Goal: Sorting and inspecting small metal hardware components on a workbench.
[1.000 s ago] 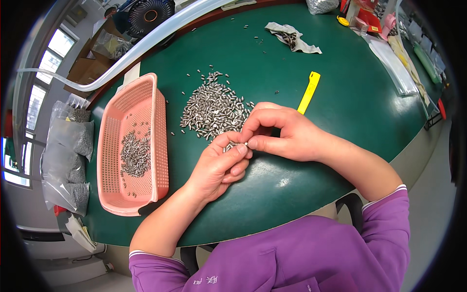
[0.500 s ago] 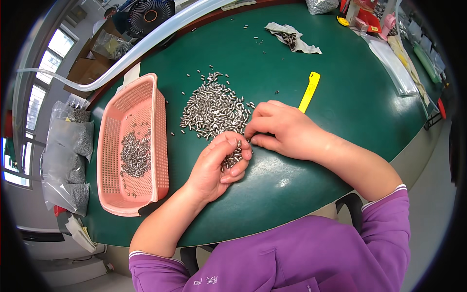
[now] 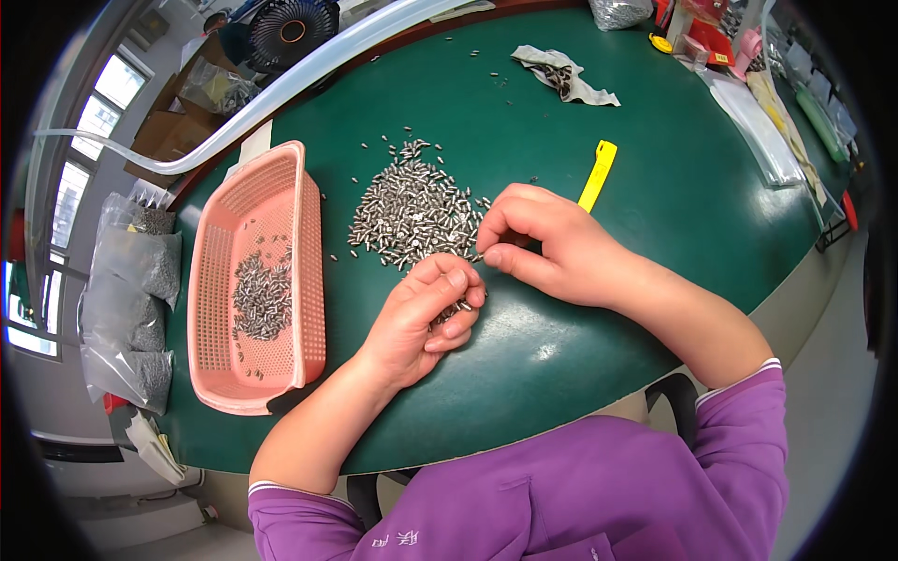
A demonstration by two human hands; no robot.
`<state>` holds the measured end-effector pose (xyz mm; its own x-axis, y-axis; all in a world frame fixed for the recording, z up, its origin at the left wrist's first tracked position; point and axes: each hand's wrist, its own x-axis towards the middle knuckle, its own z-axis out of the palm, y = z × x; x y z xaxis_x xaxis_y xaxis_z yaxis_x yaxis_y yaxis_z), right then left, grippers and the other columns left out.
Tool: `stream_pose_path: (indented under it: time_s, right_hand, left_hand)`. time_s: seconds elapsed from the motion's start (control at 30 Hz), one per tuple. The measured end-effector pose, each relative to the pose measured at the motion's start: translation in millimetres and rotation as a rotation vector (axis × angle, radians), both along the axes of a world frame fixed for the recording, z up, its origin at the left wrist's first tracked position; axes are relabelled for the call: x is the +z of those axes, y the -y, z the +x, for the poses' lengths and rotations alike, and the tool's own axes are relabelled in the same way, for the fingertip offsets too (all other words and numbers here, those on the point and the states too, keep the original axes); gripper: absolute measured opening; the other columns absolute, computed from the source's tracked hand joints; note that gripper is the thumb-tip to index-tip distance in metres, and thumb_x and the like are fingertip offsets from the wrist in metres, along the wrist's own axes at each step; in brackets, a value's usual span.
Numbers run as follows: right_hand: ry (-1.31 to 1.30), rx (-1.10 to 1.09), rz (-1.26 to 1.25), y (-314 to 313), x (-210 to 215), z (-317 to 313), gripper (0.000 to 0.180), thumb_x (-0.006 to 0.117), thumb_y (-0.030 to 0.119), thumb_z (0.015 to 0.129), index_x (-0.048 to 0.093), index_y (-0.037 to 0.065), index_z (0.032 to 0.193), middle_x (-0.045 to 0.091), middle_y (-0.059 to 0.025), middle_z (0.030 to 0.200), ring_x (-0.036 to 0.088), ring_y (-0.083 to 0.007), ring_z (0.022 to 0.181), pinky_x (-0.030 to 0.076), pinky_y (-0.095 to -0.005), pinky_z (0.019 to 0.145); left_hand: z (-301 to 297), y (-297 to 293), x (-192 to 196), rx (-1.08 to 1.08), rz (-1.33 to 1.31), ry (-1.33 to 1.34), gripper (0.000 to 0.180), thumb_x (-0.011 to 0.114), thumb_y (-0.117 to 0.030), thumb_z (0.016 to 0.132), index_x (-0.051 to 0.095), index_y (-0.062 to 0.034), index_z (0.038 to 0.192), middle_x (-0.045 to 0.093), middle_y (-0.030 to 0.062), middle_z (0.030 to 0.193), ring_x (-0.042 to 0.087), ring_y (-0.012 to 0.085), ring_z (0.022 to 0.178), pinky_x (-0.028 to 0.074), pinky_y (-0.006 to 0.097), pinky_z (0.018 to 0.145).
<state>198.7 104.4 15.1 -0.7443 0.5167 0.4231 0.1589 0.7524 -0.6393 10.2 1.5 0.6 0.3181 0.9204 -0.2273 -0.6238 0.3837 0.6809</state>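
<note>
A loose pile of small silvery metal pins (image 3: 412, 210) lies on the green tabletop. At its near edge my left hand (image 3: 426, 309) is cupped, palm up, with several of the same metal pins (image 3: 453, 310) inside its curled fingers. Just right of it, my right hand (image 3: 543, 243) pinches thumb and forefinger together near the left fingertips. Something tiny and dark shows at that pinch, too small to make out. Left of the pile stands a pink perforated plastic basket (image 3: 311, 280) with more metal pins (image 3: 262, 297) on its bottom.
A yellow plastic-handled tool (image 3: 599, 173) lies beyond my right hand. Farther back, a crumpled white cloth (image 3: 566, 77) holds dark pieces. Filled plastic bags (image 3: 140, 309) line the left side; flat clear bags (image 3: 756, 126) lie at the right. A black fan (image 3: 292, 33) stands behind.
My right hand has shifted slightly right and up from the left fingers. My left thumb has closed farther over the metal pins, hiding more of them.
</note>
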Motion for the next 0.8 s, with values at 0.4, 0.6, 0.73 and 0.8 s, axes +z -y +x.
stream_pose_path:
  time_s: [0.4, 0.6, 0.73, 0.8]
  right_hand:
    - [-0.157, 0.179, -0.369, 8, 2, -3, 0.010, 0.067, 0.007, 0.084, 0.063, 0.006, 0.094, 0.058, -0.0037, 0.091, 0.058, -0.0146, 0.082, 0.048, -0.0273, 0.070]
    - [-0.088, 0.052, -0.132, -1, -3, -1, 0.010, 0.066, 0.006, 0.082, 0.063, 0.006, 0.091, 0.059, -0.0049, 0.088, 0.059, -0.0192, 0.081, 0.048, -0.0314, 0.069]
    - [0.059, 0.071, -0.026, -2, -5, 1, 0.011, 0.068, 0.009, 0.079, 0.064, 0.009, 0.089, 0.058, -0.0048, 0.087, 0.057, -0.0237, 0.085, 0.047, -0.0358, 0.073]
    - [0.084, 0.101, 0.013, -1, -7, 2, 0.011, 0.069, 0.010, 0.078, 0.064, 0.010, 0.089, 0.057, -0.0040, 0.088, 0.057, -0.0239, 0.086, 0.047, -0.0361, 0.073]
  left_hand:
    - [3, 1, 4, 0.037, -0.068, -0.028, 0.013, 0.055, -0.012, 0.095, 0.052, -0.0075, 0.107, 0.055, 0.0063, 0.087, 0.041, 0.0060, 0.057, 0.026, 0.016, 0.042]
    - [2, 0, 3, 0.022, -0.037, -0.025, 0.014, 0.048, -0.019, 0.098, 0.052, -0.0061, 0.100, 0.053, 0.0072, 0.086, 0.037, 0.0067, 0.054, 0.024, 0.017, 0.040]
    - [0, -2, 2, 0.027, -0.059, -0.008, 0.018, 0.044, -0.021, 0.099, 0.051, -0.0052, 0.098, 0.052, 0.0082, 0.086, 0.037, 0.0077, 0.054, 0.024, 0.018, 0.040]
    - [-1, -1, 1, 0.030, -0.044, 0.050, 0.022, 0.040, -0.024, 0.100, 0.050, -0.0046, 0.098, 0.051, 0.0090, 0.086, 0.037, 0.0085, 0.054, 0.025, 0.019, 0.040]
